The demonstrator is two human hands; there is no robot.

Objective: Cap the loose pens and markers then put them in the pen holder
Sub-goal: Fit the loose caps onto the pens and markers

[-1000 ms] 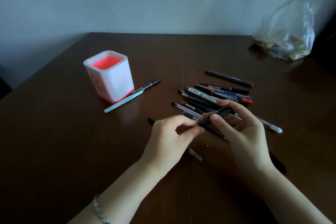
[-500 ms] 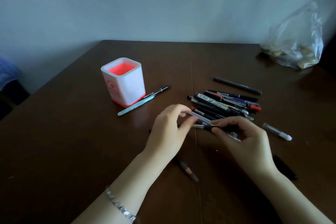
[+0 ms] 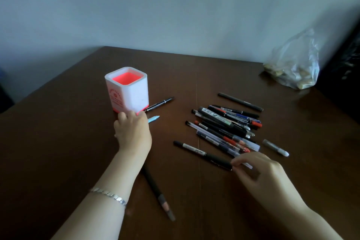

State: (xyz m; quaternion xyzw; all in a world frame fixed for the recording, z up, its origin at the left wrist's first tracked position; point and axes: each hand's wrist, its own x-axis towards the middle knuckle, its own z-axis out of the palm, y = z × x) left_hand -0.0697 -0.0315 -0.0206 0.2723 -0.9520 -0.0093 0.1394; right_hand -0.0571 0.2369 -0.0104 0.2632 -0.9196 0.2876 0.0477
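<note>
The white pen holder [image 3: 129, 91] with a glowing red inside stands at the left middle of the brown table [image 3: 58, 152]. My left hand [image 3: 133, 133] is just in front of its base, fingers curled down over a light blue pen [image 3: 153, 119] whose tip sticks out to the right. My right hand [image 3: 259, 170] pinches the near end of a capped black pen [image 3: 202, 154] that lies flat on the table. Behind it is a pile of several pens and markers [image 3: 224, 124].
A thin black pen [image 3: 159, 103] lies against the holder's right side. A dark pencil [image 3: 155, 191] lies near my left forearm. A dark grey pen [image 3: 240, 101] and a grey-white marker [image 3: 275, 147] lie apart from the pile. A plastic bag [image 3: 294, 64] sits back right.
My hands, which held one black pen together, have parted. The left hand went left to the light blue pen by the holder. The right hand lowered the black pen onto the table.
</note>
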